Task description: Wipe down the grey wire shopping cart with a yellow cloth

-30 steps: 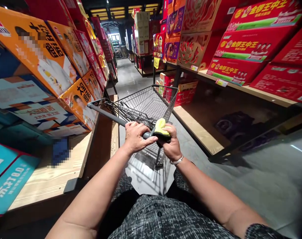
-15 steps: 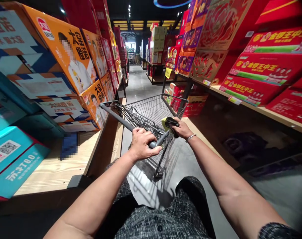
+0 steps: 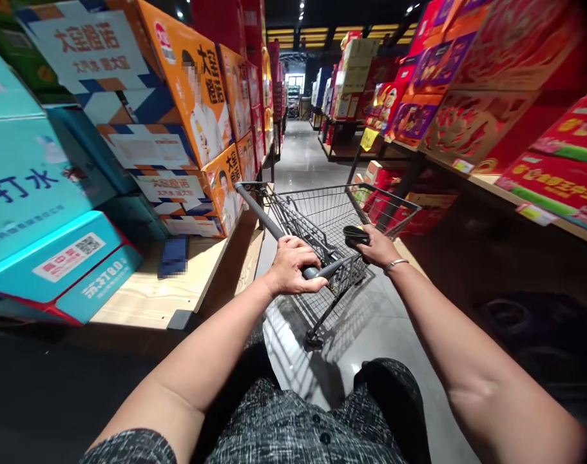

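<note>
Cart basket (image 3: pixel 332 205) was metal wire, handlebar (image 3: pixel 260 211) smooth and matt, shelf board (image 3: pixel 143 293) grained wood, floor (image 3: pixel 298 154) glossy.

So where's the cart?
Head view, centre: the cart is between the shelves, the left hand on its handle.

Left hand (image 3: pixel 294 265) grips cart handle (image 3: pixel 260 212) — right hand (image 3: pixel 380 247) holds black cloth (image 3: pixel 354 236).

L wood shelf (image 3: pixel 138 298) w/ teal box (image 3: pixel 78 267), blue item (image 3: pixel 172 256), orange ctn stack (image 3: pixel 196 129), floor (image 3: pixel 296 148) w/ 1 cart (image 3: pixel 315 232)
</note>
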A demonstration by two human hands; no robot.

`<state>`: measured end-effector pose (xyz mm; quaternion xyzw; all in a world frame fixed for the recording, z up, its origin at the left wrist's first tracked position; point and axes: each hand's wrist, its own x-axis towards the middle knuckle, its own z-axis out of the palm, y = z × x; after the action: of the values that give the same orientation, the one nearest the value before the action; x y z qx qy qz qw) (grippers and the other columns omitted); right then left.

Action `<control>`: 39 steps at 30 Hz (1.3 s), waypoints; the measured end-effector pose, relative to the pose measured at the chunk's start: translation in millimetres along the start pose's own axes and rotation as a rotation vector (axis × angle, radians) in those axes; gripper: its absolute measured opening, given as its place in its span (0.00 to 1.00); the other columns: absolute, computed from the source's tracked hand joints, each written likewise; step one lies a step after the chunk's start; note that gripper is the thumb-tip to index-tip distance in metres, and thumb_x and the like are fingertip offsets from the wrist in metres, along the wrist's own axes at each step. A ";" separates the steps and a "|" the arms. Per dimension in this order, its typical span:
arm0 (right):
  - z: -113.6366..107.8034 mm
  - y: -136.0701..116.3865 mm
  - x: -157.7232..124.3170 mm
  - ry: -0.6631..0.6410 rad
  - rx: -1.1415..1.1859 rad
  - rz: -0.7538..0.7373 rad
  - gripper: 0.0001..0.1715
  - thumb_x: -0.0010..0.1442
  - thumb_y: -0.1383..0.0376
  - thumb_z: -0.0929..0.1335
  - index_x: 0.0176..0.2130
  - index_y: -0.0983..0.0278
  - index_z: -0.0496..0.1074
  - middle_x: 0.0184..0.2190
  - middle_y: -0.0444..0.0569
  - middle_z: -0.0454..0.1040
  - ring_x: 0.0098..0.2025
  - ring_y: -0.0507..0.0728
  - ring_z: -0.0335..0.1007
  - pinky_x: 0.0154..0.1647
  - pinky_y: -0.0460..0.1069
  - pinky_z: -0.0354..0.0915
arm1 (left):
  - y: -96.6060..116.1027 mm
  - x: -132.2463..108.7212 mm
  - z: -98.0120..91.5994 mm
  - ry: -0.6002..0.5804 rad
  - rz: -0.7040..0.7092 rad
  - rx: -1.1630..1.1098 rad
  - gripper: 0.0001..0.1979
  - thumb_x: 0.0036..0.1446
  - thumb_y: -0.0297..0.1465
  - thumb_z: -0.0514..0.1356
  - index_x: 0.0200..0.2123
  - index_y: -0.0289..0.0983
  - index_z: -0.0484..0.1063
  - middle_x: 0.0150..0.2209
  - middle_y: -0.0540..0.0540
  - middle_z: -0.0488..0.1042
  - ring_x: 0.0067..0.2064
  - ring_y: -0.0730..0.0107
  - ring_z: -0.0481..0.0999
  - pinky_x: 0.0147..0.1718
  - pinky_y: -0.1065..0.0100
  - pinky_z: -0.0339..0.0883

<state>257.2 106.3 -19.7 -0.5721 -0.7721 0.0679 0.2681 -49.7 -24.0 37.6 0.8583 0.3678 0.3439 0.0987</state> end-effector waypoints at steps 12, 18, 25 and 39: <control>24.9 -36.5 -18.0 0.182 -0.008 0.203 0.34 0.58 0.50 0.68 0.58 0.65 0.69 0.51 0.64 0.74 0.51 0.70 0.73 0.55 0.64 0.69 | -89.0 -5.3 -11.8 0.103 -0.082 -0.039 0.17 0.57 0.43 0.62 0.45 0.42 0.79 0.60 0.42 0.75 0.72 0.44 0.59 0.71 0.43 0.48; 33.1 -54.3 -19.8 0.227 0.160 0.179 0.32 0.56 0.49 0.70 0.55 0.61 0.68 0.50 0.59 0.73 0.49 0.66 0.72 0.55 0.63 0.69 | -140.7 4.6 -20.1 0.184 -0.152 -0.137 0.15 0.59 0.40 0.57 0.43 0.39 0.77 0.65 0.40 0.72 0.75 0.47 0.56 0.72 0.47 0.50; -13.7 -4.4 -33.5 0.255 0.189 0.274 0.29 0.51 0.49 0.72 0.49 0.59 0.69 0.44 0.52 0.76 0.44 0.63 0.73 0.51 0.60 0.70 | -182.4 29.1 -32.7 0.282 -0.276 -0.303 0.17 0.51 0.34 0.55 0.41 0.39 0.79 0.65 0.42 0.74 0.69 0.51 0.68 0.69 0.52 0.59; 17.9 -46.6 -73.1 0.177 0.111 0.323 0.29 0.60 0.50 0.66 0.58 0.57 0.64 0.57 0.57 0.72 0.53 0.66 0.73 0.52 0.59 0.71 | -187.5 74.9 -27.3 0.593 -0.830 -0.451 0.15 0.63 0.36 0.61 0.53 0.42 0.72 0.49 0.47 0.78 0.57 0.57 0.74 0.61 0.57 0.65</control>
<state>223.6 27.0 -40.3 -0.6768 -0.6385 0.1019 0.3520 -136.6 159.2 17.5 0.4655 0.6043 0.5733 0.2993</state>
